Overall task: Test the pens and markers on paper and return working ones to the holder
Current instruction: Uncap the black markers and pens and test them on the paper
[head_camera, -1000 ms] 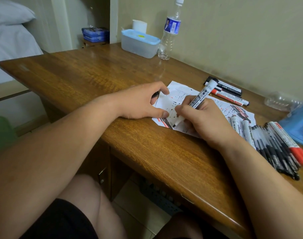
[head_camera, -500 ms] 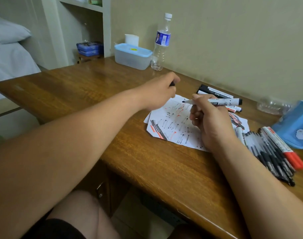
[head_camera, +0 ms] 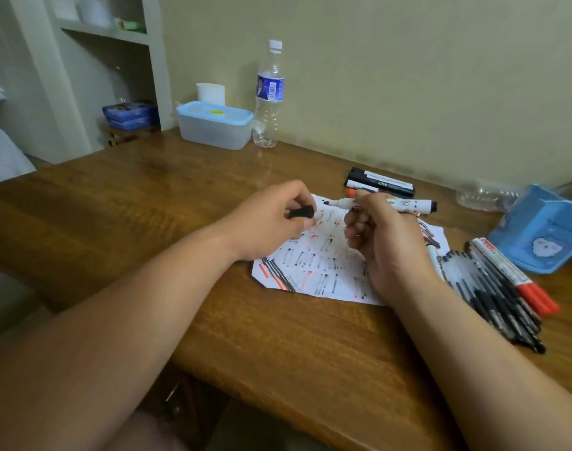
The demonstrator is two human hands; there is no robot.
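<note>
While the fingers point(head_camera: 294, 192) of the left hand point(head_camera: 265, 222) pinch the black cap point(head_camera: 302, 212) and the fingers point(head_camera: 364, 198) of the right hand point(head_camera: 382, 245) curl round the barrel of the white marker point(head_camera: 405, 205), the step in hand looks to be recapping. To do it well, the cap's open mouth should be turned to face the tip. Which end faces it now I cannot tell. The cap should then be slid straight along the barrel's line and pressed until it seats, with the wet tip kept off the skin.

Held clear of the table point(head_camera: 147, 206), the marker hangs over the far edge of the scribbled paper point(head_camera: 314, 265). Its long axis is nearly level and runs left to right. The bare tip points left toward the cap, near it but apart, and the black tail points right. Farther right lie a row of pens point(head_camera: 493, 288) and the blue box point(head_camera: 538, 229), which is probably the holder.
</note>
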